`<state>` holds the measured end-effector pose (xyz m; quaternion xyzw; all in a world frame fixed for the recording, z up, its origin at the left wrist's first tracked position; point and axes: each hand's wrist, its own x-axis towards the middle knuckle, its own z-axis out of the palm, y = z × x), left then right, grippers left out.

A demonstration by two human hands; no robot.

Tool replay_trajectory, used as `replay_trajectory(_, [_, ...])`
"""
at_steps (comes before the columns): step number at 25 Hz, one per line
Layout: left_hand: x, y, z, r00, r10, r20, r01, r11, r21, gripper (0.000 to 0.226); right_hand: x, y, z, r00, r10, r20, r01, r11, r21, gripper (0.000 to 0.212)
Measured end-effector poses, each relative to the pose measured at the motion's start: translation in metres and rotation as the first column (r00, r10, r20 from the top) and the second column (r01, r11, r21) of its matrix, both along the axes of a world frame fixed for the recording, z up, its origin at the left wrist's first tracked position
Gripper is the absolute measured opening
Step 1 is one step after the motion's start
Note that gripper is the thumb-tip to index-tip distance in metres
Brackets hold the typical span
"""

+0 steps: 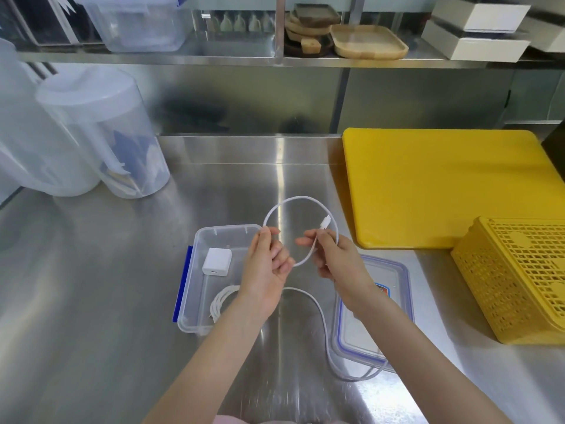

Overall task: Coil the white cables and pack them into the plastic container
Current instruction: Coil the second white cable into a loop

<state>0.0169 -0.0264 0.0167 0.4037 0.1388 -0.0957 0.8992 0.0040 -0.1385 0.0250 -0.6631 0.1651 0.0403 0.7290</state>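
A white cable (301,198) forms one round loop in the air above the steel counter. My left hand (266,264) pinches the loop at its left side. My right hand (331,258) grips the cable just below its white plug, which points up. The rest of the cable trails down across the counter and curves over the lid. The clear plastic container (195,286) with blue clips sits under my left forearm. Inside it lie a white charger block (217,261) and a coiled white cable (221,302).
The container's clear lid (388,301) with a blue seal lies to the right. A yellow cutting board (443,185) and a yellow perforated basket (519,280) take up the right side. Translucent jugs (101,133) stand at the back left. A shelf runs above the back wall.
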Motion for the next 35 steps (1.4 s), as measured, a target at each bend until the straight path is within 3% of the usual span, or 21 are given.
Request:
replay_trajectory(2, [0.003, 0.004, 0.001, 0.999, -0.04, -0.009, 0.041, 0.997, 0.062, 0.027, -0.001, -0.003, 0.0, 0.998, 0.05, -0.046, -0.048, 0.998, 0.035, 0.029])
replay_trajectory(5, [0.012, 0.022, 0.002, 0.994, -0.113, 0.001, 0.106, 0.932, 0.348, 0.02, -0.002, -0.016, 0.001, 0.976, 0.191, -0.101, -0.203, 0.972, -0.12, 0.032])
replay_trajectory(8, [0.014, 0.033, 0.005, 0.93, -0.368, 0.019, 0.28, 0.739, 0.612, 0.024, -0.002, -0.023, 0.004, 0.923, 0.354, -0.149, -0.382, 0.887, -0.258, 0.032])
replay_trajectory(11, [0.008, 0.027, 0.009, 0.769, -0.639, 0.011, 0.403, 0.498, 0.768, 0.019, -0.001, -0.023, 0.011, 0.859, 0.47, -0.204, -0.512, 0.771, -0.379, 0.031])
replay_trajectory(13, [0.008, 0.023, 0.009, 0.678, -0.734, 0.045, 0.37, 0.393, 0.842, 0.023, -0.001, -0.024, 0.014, 0.833, 0.503, -0.232, -0.551, 0.712, -0.436, 0.035])
replay_trajectory(15, [0.008, 0.021, 0.006, 0.606, -0.792, 0.072, 0.262, 0.285, 0.922, 0.027, -0.001, -0.029, 0.017, 0.839, 0.488, -0.24, -0.542, 0.716, -0.44, 0.041])
replay_trajectory(17, [0.01, 0.023, 0.006, 0.61, -0.786, 0.096, 0.095, 0.192, 0.977, 0.024, -0.001, -0.033, 0.019, 0.856, 0.467, -0.223, -0.518, 0.762, -0.39, 0.043])
replay_trajectory(19, [0.015, 0.027, 0.005, 0.689, -0.704, 0.173, -0.022, 0.218, 0.976, 0.013, -0.002, -0.035, 0.022, 0.861, 0.469, -0.197, -0.508, 0.8, -0.319, 0.031])
replay_trajectory(22, [0.02, 0.033, 0.006, 0.801, -0.558, 0.219, -0.008, 0.355, 0.935, 0.016, -0.003, -0.038, 0.022, 0.868, 0.479, -0.132, -0.496, 0.819, -0.289, 0.028])
replay_trajectory(26, [0.018, 0.029, 0.009, 0.794, -0.584, 0.17, 0.143, 0.45, 0.882, 0.015, 0.005, -0.039, 0.026, 0.943, 0.328, 0.058, -0.275, 0.865, -0.419, 0.035])
replay_trajectory(29, [0.014, 0.031, 0.012, 0.751, -0.655, 0.086, 0.318, 0.472, 0.822, 0.016, 0.008, -0.041, 0.026, 0.926, 0.337, 0.168, -0.21, 0.832, -0.513, 0.042])
replay_trajectory(31, [0.008, 0.034, 0.014, 0.73, -0.683, 0.027, 0.513, 0.573, 0.639, 0.02, 0.007, -0.041, 0.024, 0.882, 0.431, 0.188, -0.269, 0.79, -0.551, 0.035])
replay_trajectory(33, [0.004, 0.035, 0.018, 0.684, -0.729, -0.01, 0.694, 0.648, 0.313, 0.033, 0.007, -0.04, 0.022, 0.831, 0.532, 0.162, -0.35, 0.726, -0.592, 0.028])
replay_trajectory(35, [0.004, 0.037, 0.02, 0.604, -0.796, -0.026, 0.794, 0.599, 0.109, 0.045, 0.007, -0.04, 0.021, 0.793, 0.593, 0.137, -0.406, 0.683, -0.606, 0.024])
